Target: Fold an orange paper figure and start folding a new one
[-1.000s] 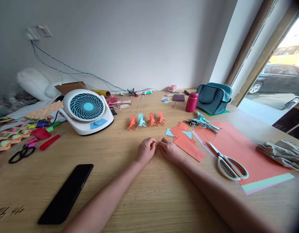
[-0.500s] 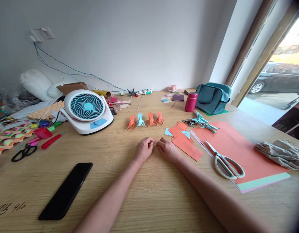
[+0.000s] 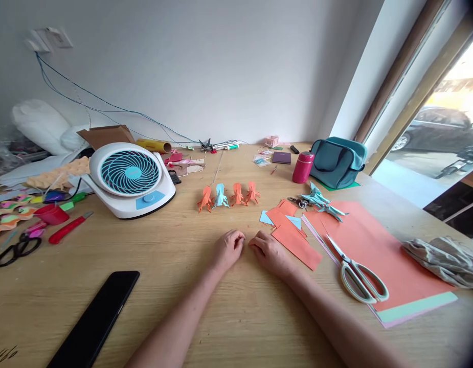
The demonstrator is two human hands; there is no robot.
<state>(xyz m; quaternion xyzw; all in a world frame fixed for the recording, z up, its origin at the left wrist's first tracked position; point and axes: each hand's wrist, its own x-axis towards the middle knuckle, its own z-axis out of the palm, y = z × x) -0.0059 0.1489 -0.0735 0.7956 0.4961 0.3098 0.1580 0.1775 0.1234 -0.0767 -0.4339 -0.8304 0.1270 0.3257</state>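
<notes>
A pale wooden table (image 3: pixel 228 317) carries a black phone (image 3: pixel 92 323) near left, a white-and-teal fan (image 3: pixel 129 176) far left, four folded paper figures (image 3: pixel 228 196) mid-table — scissors (image 3: pixel 357 276) on orange sheets (image 3: pixel 378 250) right.

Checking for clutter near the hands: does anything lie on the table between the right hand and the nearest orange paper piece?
Nothing visible does. The right hand rests on the wooden table, and the orange paper piece lies just to its right, across bare wood.
</notes>
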